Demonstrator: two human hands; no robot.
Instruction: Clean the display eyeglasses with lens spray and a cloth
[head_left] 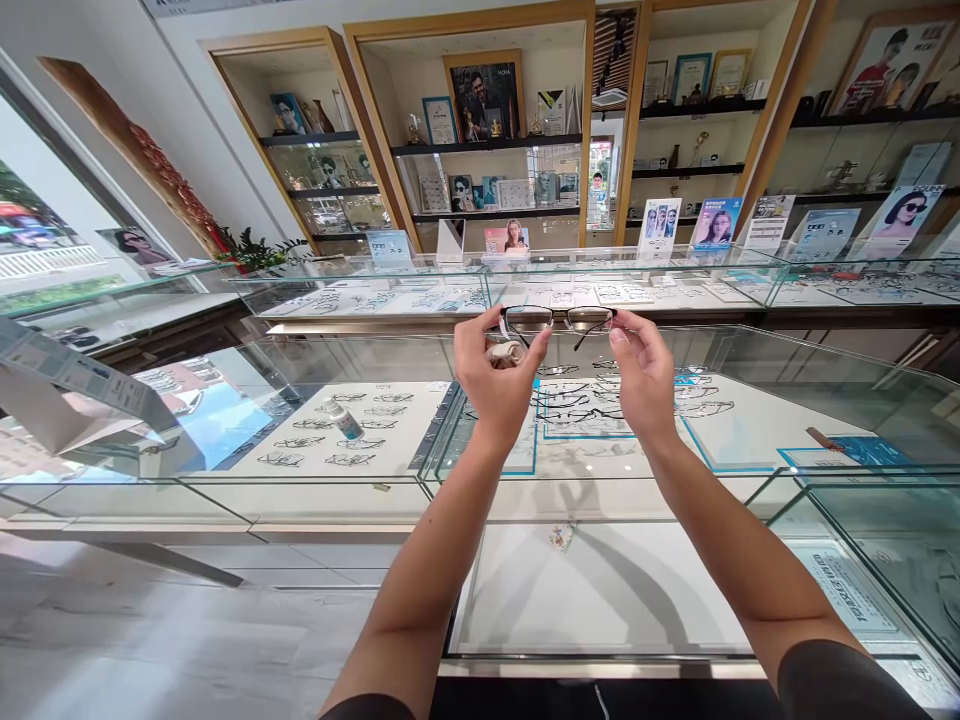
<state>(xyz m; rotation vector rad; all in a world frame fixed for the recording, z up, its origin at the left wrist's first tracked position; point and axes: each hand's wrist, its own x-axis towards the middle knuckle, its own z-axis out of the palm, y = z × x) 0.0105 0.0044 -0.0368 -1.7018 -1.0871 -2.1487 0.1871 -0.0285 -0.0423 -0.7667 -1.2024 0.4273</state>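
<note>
A pair of eyeglasses (529, 319) with a dark upper rim is held up in front of me, above the glass display counter. My left hand (491, 375) pinches its left end, and a crumpled pale cloth (505, 353) is tucked in the same hand. At the other end, the thumb and fingers of my right hand (646, 375) are closed on the frame. The temples seem folded back behind the lenses. Below both hands, several eyeglass frames (570, 402) lie inside the glass case.
A small spray bottle (344, 420) stands on the left counter glass, over more frames. A white tray (517, 610) lies nearest me, with a small patterned piece (561, 537) at its far edge. Beyond runs another glass counter (420, 268) with upright cards; wall shelves (487, 150) stand behind.
</note>
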